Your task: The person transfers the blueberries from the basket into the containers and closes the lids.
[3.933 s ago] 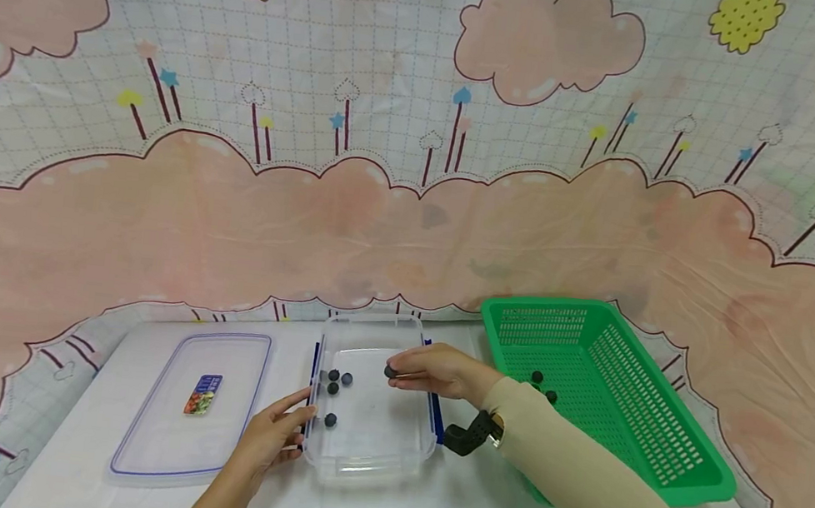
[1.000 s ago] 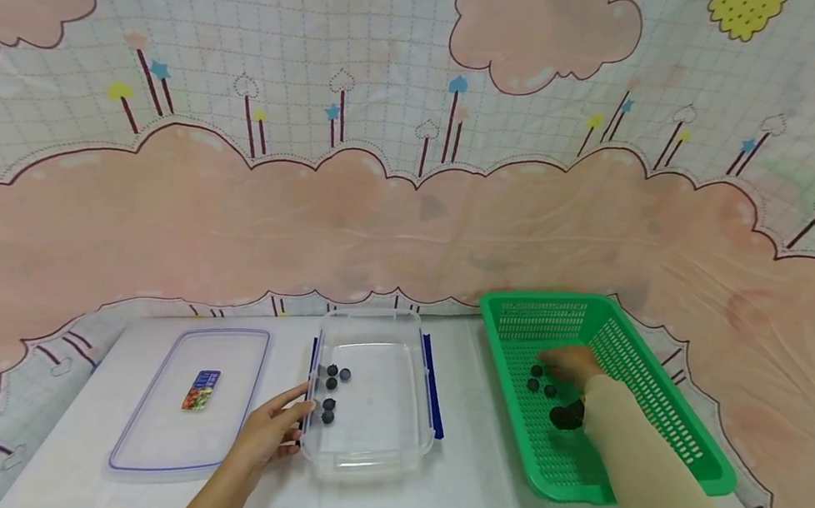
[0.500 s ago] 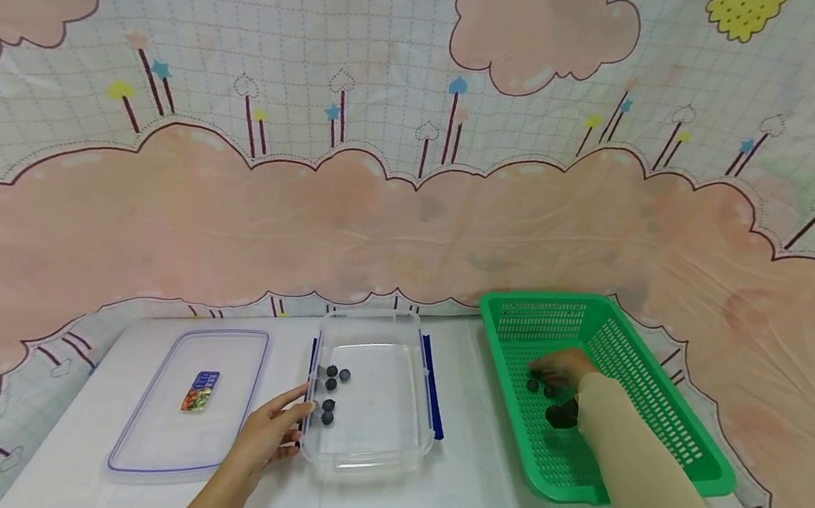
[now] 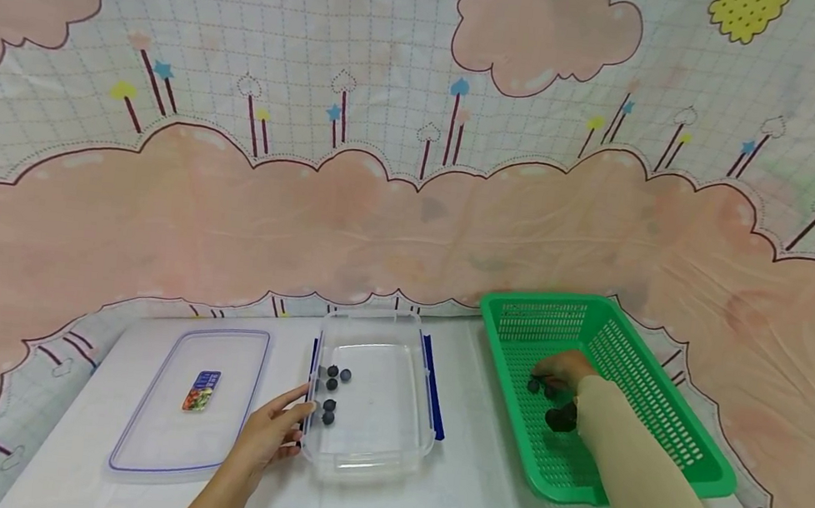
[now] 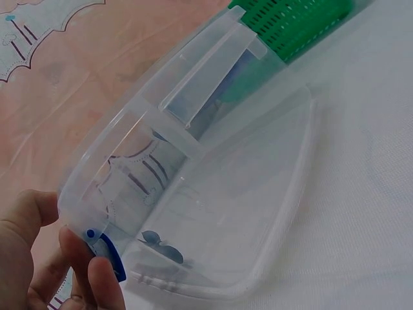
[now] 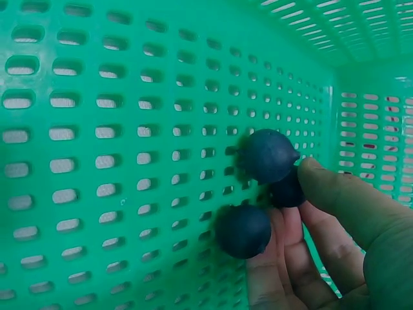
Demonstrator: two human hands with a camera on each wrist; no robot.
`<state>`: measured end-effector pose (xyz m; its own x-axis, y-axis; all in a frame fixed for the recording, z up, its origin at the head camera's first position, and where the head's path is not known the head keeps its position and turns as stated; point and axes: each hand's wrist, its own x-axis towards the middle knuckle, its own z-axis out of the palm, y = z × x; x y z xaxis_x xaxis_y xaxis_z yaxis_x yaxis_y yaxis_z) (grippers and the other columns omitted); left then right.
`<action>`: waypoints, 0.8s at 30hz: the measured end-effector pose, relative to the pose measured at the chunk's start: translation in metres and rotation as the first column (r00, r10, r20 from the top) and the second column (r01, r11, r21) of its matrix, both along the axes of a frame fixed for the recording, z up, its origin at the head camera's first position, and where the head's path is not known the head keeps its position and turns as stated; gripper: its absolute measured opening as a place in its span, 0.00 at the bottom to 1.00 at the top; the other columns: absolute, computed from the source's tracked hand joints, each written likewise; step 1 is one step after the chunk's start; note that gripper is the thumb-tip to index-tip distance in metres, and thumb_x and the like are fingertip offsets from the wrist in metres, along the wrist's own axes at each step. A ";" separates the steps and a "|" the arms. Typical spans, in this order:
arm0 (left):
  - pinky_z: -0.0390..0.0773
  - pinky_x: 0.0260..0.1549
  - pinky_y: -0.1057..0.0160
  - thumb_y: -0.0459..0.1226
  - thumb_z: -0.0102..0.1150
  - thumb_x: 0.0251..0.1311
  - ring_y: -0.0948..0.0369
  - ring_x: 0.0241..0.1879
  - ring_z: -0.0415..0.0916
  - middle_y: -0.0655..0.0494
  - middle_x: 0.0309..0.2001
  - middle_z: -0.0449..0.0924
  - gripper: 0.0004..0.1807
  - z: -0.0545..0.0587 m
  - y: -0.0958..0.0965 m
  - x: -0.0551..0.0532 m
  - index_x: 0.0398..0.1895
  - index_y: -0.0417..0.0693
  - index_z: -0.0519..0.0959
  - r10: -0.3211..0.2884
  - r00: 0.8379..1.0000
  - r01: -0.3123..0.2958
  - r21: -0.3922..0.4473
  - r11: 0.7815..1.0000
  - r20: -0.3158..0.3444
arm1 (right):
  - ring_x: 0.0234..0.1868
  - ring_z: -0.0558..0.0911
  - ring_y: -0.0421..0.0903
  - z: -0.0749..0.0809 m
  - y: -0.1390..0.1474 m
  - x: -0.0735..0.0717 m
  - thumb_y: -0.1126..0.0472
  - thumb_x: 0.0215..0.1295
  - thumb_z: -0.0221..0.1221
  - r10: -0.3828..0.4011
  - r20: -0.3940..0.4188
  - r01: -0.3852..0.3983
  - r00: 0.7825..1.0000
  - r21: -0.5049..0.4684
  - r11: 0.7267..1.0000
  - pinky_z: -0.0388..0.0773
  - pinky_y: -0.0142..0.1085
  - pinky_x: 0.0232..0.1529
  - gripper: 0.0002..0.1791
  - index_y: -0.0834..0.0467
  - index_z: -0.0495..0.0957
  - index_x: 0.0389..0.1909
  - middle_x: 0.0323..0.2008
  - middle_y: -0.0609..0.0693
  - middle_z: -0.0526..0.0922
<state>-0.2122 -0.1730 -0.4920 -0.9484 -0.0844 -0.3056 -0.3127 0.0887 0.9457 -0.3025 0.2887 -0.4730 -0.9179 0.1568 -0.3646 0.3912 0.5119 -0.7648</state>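
While the left grip (image 4: 269, 433) holds the clear rectangular plastic box (image 4: 378, 406), the right grip (image 4: 564, 367) pinches a small dark-blue ball (image 6: 288, 192) inside the green perforated plastic basket (image 4: 564, 496); apparent pick-up step, calling for lift-out.

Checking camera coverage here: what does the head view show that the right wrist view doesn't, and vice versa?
Only the head view: the lid, the box with balls in it, and the left hand at its side.
Only the right wrist view: a third ball between thumb and fingers.
Both: the basket, the right hand and two other balls.
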 end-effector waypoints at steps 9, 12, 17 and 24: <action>0.77 0.24 0.68 0.44 0.62 0.64 0.65 0.25 0.71 0.52 0.41 0.76 0.31 0.000 0.000 -0.001 0.70 0.50 0.70 0.002 1.000 -0.002 -0.002 1.000 0.003 | 0.42 0.83 0.51 -0.001 0.002 -0.004 0.64 0.64 0.62 -0.029 0.013 0.029 1.000 -0.057 0.998 0.82 0.40 0.46 0.21 0.74 0.74 0.53 0.44 0.61 0.81; 0.78 0.24 0.68 0.43 0.61 0.64 0.65 0.24 0.71 0.52 0.41 0.76 0.30 -0.001 0.000 -0.001 0.70 0.50 0.70 0.006 1.000 -0.006 0.000 1.000 0.008 | 0.37 0.83 0.45 0.001 0.005 -0.004 0.64 0.66 0.60 -0.032 0.009 0.033 0.999 -0.092 0.995 0.83 0.39 0.45 0.21 0.75 0.74 0.53 0.40 0.57 0.82; 0.77 0.24 0.68 0.45 0.62 0.63 0.65 0.25 0.71 0.54 0.40 0.75 0.31 0.000 0.000 -0.001 0.70 0.50 0.69 0.000 1.000 0.000 0.003 1.000 0.006 | 0.36 0.85 0.42 0.013 0.009 0.000 0.65 0.66 0.59 -0.018 -0.029 0.012 0.999 -0.181 0.983 0.83 0.40 0.47 0.21 0.76 0.74 0.54 0.38 0.56 0.85; 0.77 0.25 0.67 0.46 0.62 0.63 0.65 0.26 0.71 0.54 0.40 0.74 0.33 0.001 0.000 -0.001 0.70 0.50 0.69 -0.009 1.000 0.009 -0.005 1.000 0.006 | 0.47 0.82 0.46 0.028 0.011 0.001 0.66 0.71 0.53 0.078 -0.066 -0.093 0.995 -0.254 0.963 0.75 0.45 0.61 0.25 0.79 0.65 0.63 0.55 0.66 0.77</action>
